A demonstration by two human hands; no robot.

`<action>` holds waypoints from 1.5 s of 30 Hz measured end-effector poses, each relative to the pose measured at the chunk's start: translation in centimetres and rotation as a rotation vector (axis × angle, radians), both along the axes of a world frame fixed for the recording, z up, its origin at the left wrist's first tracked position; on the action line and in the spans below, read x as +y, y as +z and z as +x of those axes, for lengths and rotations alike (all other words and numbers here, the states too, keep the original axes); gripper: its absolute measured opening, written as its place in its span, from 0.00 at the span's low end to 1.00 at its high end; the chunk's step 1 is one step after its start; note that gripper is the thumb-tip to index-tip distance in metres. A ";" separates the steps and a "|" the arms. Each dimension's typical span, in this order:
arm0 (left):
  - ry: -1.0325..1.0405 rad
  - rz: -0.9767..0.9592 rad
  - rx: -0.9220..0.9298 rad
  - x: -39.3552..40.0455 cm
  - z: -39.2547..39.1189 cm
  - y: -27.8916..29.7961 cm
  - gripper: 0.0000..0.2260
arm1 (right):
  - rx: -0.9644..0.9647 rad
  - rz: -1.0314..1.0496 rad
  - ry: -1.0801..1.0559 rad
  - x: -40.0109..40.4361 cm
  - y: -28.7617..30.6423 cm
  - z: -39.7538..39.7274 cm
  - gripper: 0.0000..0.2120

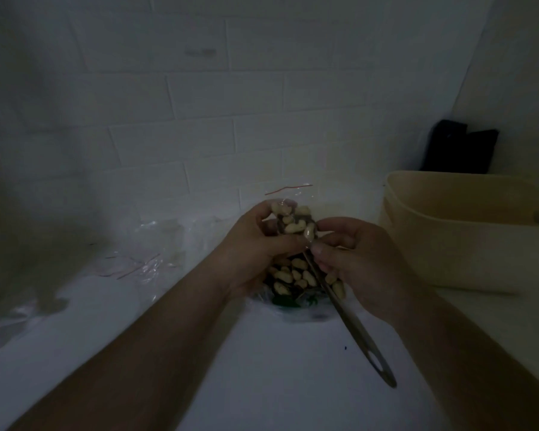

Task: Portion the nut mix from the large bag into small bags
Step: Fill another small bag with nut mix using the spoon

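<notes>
Fingers of the left hand [255, 244] are curled round a small bag [290, 219], which is held up at the centre of the head view; its red-striped mouth is seen just above, gaping. Fingers of the right hand [358, 259] are pinched on the neck of a metal spoon [349, 318], whose bowl is tipped at the small bag's side with nuts [294, 227] on it, while the handle runs down toward the lower right of the frame. Directly beneath both hands the large bag [293, 284] is lying open on the white table [262, 384], pale nuts showing inside.

A spill is judged the main risk: the small bag is soft and held by one hand only, so nuts could be knocked past the mouth by the spoon and scattered on the table. The dim light makes the mouth hard to judge. Overfilling could prevent the seal from being closed.

More clear bags [134, 265] are seen at middle left, a beige tub [467, 231] at right, a dark object [461, 147] behind it. No brand, label or writing can be read.
</notes>
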State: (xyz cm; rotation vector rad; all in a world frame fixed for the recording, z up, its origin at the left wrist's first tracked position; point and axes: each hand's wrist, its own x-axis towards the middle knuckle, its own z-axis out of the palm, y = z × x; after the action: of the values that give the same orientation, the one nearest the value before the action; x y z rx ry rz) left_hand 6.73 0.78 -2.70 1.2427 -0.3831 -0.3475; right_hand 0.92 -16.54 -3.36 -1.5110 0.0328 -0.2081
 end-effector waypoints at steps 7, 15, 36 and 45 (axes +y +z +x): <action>0.009 0.033 0.021 0.1 0.0 -0.1 0.29 | -0.013 -0.003 -0.096 0.1 0.2 0.1 0.12; 0.207 -0.088 0.117 0.1 0.7 0.1 0.20 | -0.093 0.018 -0.175 -0.3 0.2 0.3 0.15; 0.067 0.136 -0.065 -0.6 -0.6 -0.2 0.14 | -0.091 -0.048 -0.122 -0.1 0.3 0.4 0.04; 0.110 0.135 -0.096 -0.7 -0.8 -0.3 0.05 | -0.157 -0.070 -0.238 -0.4 0.1 0.6 0.03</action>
State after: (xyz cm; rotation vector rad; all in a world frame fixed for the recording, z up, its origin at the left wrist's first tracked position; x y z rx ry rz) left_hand 5.93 0.08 -2.98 1.4100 -0.3767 -0.2224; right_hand 1.57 -16.95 -3.27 -1.5555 0.0812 -0.5226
